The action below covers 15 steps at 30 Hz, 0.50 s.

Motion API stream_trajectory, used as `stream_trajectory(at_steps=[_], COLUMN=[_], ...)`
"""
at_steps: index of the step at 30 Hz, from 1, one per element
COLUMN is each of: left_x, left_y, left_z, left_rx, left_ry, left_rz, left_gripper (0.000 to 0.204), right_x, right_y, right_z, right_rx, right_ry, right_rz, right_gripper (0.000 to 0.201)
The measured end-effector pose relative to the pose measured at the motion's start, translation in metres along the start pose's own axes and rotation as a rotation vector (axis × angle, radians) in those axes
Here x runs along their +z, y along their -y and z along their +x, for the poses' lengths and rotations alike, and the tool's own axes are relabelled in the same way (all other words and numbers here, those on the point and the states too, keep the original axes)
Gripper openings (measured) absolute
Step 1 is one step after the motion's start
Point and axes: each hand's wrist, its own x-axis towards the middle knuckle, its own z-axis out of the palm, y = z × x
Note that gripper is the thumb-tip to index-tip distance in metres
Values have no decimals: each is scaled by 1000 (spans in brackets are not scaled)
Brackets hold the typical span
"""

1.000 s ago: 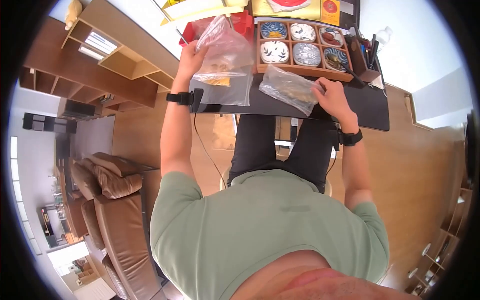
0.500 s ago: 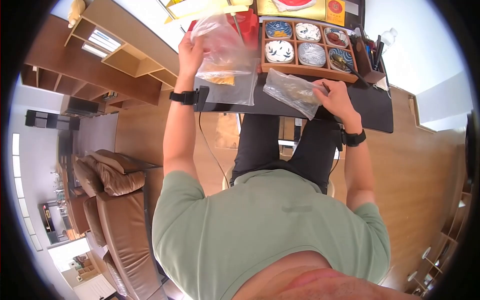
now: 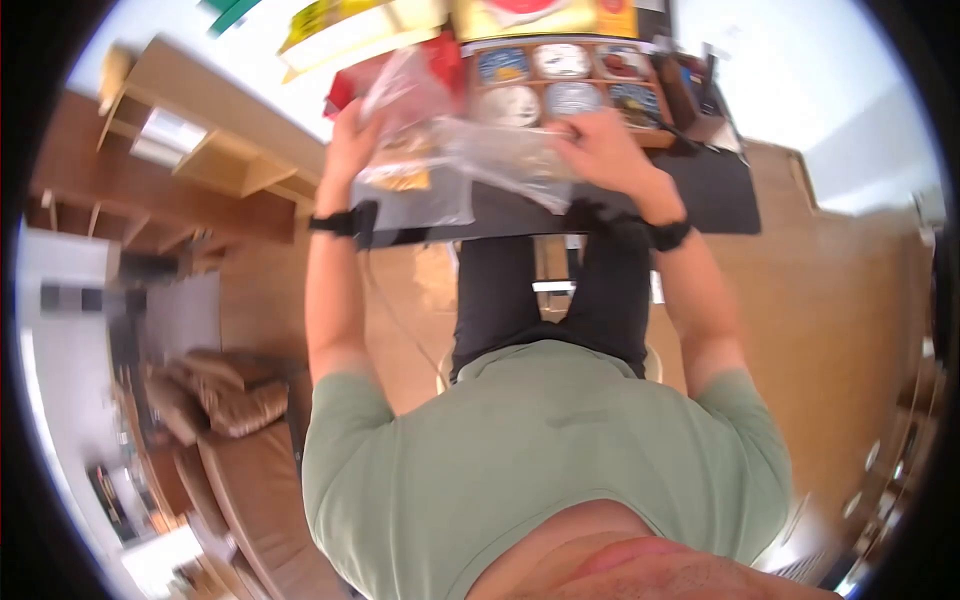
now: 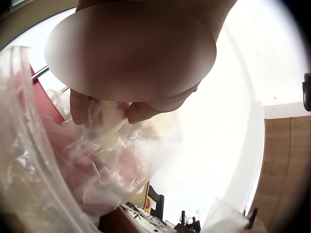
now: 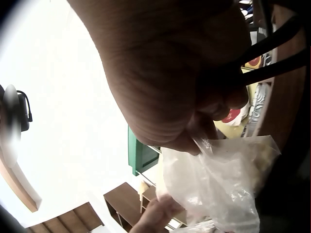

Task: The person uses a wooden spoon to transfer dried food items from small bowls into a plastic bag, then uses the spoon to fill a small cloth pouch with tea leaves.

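In the head view my left hand (image 3: pixel 352 142) pinches the upper part of a clear plastic bag (image 3: pixel 402 88) at the table's left. Yellow-orange pieces (image 3: pixel 408 181) show low in that bag. My right hand (image 3: pixel 610 152) grips the right end of a second clear plastic bag (image 3: pixel 505 160), whose left end overlaps the first bag in this view. Pale contents show through the second bag (image 5: pixel 218 179) in the right wrist view. Two dark prongs (image 5: pixel 274 70) stick out beside the right hand there; I cannot tell what they belong to.
Behind the hands stands a wooden compartment tray (image 3: pixel 655 138) with several patterned dishes. A red bin (image 3: pixel 445 65) is behind the left bag. A pen holder (image 3: pixel 695 110) stands right of the tray, on the black table (image 3: pixel 720 195).
My right hand has moved left and forward with its bag, which now reaches the left bag. The left hand keeps its hold, a little lower. The head view has shifted and blurred.
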Motion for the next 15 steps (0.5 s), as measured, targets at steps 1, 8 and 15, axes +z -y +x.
stream_trajectory(at_steps=[1, 8, 15], left_x=[0, -27, -14], left_y=[-1, -19, -49], left_z=[-1, -7, -22], left_rx=[25, -22, 346], left_ry=[16, 114, 144], left_rz=[-4, -682, 113], left_gripper=[27, 36, 95], right_x=[1, 47, 117], right_y=[6, 53, 47], right_z=[13, 91, 125], right_rx=[-118, -73, 93], right_ry=[-16, 38, -14], right_rz=[-34, -78, -231], right_gripper=[26, 22, 20])
